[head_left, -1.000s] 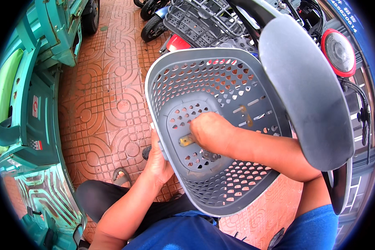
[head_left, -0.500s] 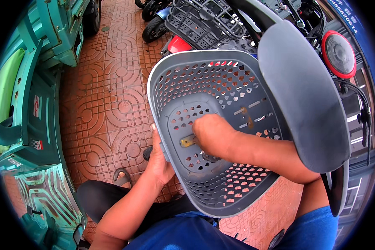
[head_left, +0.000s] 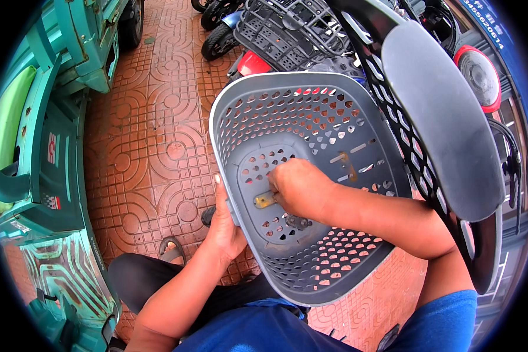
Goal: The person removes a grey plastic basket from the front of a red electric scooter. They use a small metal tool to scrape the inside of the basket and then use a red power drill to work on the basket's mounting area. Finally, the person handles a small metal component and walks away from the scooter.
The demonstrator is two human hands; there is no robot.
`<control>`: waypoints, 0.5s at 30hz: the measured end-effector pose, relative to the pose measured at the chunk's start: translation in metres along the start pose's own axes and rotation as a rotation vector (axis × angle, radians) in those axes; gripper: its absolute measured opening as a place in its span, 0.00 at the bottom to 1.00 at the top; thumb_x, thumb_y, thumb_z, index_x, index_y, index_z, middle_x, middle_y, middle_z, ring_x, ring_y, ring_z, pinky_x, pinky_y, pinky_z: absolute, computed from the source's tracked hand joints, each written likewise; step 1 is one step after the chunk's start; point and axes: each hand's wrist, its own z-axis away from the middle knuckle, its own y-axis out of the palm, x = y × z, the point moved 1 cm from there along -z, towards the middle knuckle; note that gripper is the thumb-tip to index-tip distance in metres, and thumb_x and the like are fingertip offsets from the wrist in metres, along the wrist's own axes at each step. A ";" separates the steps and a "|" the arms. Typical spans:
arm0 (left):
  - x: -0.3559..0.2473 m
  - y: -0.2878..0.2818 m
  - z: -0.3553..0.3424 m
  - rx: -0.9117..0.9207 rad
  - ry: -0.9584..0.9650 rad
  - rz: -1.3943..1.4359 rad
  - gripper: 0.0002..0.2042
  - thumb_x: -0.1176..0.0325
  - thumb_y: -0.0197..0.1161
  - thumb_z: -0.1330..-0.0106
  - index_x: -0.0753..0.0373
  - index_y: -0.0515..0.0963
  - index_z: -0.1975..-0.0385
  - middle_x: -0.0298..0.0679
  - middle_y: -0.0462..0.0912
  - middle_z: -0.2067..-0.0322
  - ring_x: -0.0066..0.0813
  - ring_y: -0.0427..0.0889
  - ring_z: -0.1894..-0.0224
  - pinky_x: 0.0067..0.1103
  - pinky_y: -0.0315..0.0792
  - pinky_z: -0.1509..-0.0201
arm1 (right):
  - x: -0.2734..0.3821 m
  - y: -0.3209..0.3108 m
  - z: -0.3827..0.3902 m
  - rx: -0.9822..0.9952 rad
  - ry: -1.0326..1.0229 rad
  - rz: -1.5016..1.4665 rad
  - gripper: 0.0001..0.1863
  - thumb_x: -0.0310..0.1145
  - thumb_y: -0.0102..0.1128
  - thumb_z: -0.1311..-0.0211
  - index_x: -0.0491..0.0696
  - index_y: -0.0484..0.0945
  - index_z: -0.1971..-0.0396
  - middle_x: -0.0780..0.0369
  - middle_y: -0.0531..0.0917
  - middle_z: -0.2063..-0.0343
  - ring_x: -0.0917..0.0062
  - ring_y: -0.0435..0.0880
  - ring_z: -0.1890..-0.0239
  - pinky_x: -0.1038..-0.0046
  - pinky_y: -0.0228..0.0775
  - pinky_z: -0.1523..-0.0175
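The left hand (head_left: 221,230) is steadying the basket (head_left: 311,82) near the grey pad (head_left: 443,117), fingers partly hidden, while the right hand (head_left: 299,186), fingers curled, grip unclear, is working inside, seemingly unfinished.

The ground is a reddish-brown floor of glossy paving tiles (head_left: 158,129), embossed with concentric rings, curved bands and small square grids. At lower right its tone is paler and pinker. A small, flat green scrap, perhaps a leaf (head_left: 149,40), lies on it near the top. Close by, a thick black rubber tyre (head_left: 134,26) stands at the upper left, and a smaller black, round wheel (head_left: 218,44) at the upper middle. Lower down, a brown strapped sandal (head_left: 171,254), worn on a foot, rests on the tiles.
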 end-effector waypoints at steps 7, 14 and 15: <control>-0.003 0.001 0.000 0.022 0.015 -0.003 0.51 0.19 0.42 0.38 0.56 0.59 0.26 0.44 0.67 0.30 0.41 0.69 0.29 0.42 0.66 0.26 | 0.009 -0.030 -0.002 0.036 0.139 -0.104 0.13 0.32 0.65 0.51 0.42 0.85 0.66 0.49 0.87 0.69 0.53 0.88 0.62 0.61 0.80 0.52; 0.001 -0.005 -0.003 -0.014 -0.025 0.022 0.51 0.19 0.42 0.38 0.57 0.59 0.25 0.44 0.65 0.29 0.42 0.67 0.28 0.43 0.64 0.26 | 0.012 -0.035 -0.004 0.504 0.222 0.142 0.14 0.34 0.66 0.50 0.44 0.86 0.63 0.52 0.88 0.65 0.59 0.89 0.61 0.63 0.81 0.54; 0.002 -0.005 -0.003 -0.011 -0.029 0.017 0.51 0.19 0.42 0.38 0.57 0.59 0.25 0.45 0.65 0.28 0.42 0.66 0.28 0.43 0.64 0.25 | 0.009 -0.031 -0.008 0.613 0.218 0.219 0.18 0.35 0.70 0.50 0.46 0.86 0.58 0.54 0.88 0.61 0.61 0.89 0.60 0.63 0.81 0.55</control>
